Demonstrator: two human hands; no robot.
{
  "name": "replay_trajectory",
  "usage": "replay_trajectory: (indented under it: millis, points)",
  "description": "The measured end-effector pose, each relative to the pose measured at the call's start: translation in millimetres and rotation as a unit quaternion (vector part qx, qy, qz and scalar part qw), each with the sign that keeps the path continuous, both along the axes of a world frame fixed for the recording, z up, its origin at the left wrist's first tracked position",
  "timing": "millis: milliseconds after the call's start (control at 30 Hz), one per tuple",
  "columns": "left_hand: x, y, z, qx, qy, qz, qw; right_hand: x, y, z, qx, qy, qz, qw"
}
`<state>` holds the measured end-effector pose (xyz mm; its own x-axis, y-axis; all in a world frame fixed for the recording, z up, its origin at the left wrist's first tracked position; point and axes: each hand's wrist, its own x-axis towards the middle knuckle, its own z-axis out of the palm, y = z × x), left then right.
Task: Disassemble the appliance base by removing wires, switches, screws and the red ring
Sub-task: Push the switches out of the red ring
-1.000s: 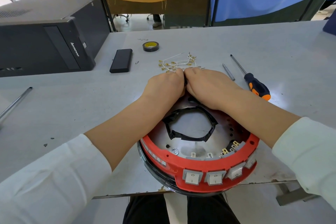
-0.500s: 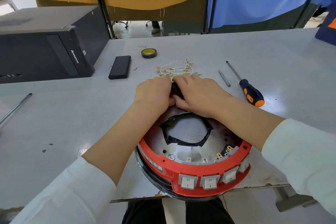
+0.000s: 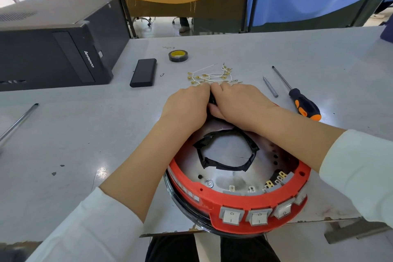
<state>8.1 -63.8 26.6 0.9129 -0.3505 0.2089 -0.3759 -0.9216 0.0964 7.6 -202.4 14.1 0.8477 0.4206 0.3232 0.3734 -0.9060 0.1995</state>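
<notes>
The round appliance base (image 3: 225,178) lies upside down at the table's near edge, tilted toward me. Its red ring (image 3: 251,202) carries several grey rocker switches (image 3: 258,216) on the front. A ring of black tape (image 3: 225,151) sits on the metal plate inside. My left hand (image 3: 187,104) and my right hand (image 3: 238,102) meet at the far rim, fingers curled together round a small black part (image 3: 212,100) that is mostly hidden. A pile of white wires with brass terminals (image 3: 212,76) lies just beyond my knuckles.
An orange and black screwdriver (image 3: 297,98) and a grey bit (image 3: 270,87) lie to the right. A black box (image 3: 143,72), a tape roll (image 3: 179,55) and a computer tower (image 3: 51,49) are at the back left. A metal rod (image 3: 17,122) lies far left.
Both hands stay clamped together at the far rim of the base. The view shifted slightly; the hands and base moved little between frames.
</notes>
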Motion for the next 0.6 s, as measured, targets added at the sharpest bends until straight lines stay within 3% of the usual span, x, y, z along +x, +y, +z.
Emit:
replay_trajectory:
  millis: [367,467,600]
  points:
    - [-1,-1,1,0.004,0.0,0.006,1.0,-2,-3,5,0.015,0.015,-0.006,1.0]
    - [-1,-1,0,0.01,-0.003,0.009,1.0,-3,-6,8,0.027,0.059,0.009,0.998]
    - [3,-2,-4,-0.006,0.004,-0.043,0.999,-3,-24,25,0.036,0.185,0.036,0.981]
